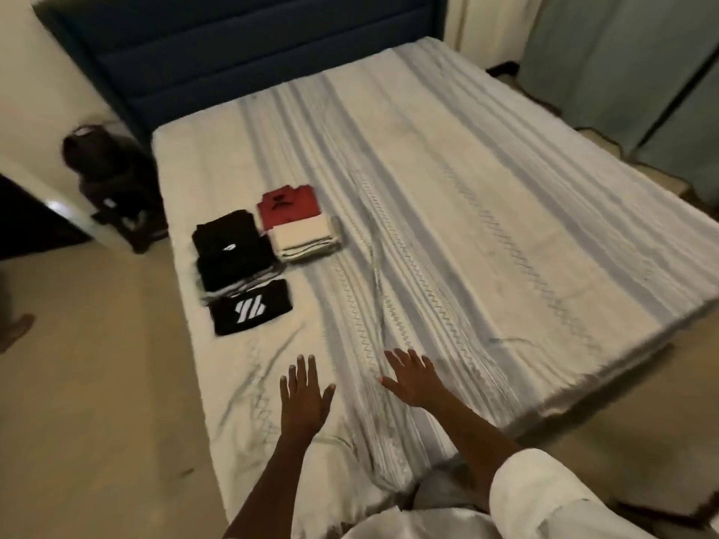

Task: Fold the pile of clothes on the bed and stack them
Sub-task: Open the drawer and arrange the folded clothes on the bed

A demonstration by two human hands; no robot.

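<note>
Both hands flat over the bed [486,212], left hand [305,394] and right hand [412,381] with fingers spread, holding nothing. I see folded clothes [249,254] stacked near the bed's left edge, well ahead.

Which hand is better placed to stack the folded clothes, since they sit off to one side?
Probably the left hand: the folded clothes lie on its side. The right hand is farther away. Both are open.

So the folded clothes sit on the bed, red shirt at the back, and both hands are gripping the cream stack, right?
Not quite. In the head view the left hand and right hand are open, fingers spread near the bed's foot, well clear of the cream stack. The red shirt is at the back.
</note>
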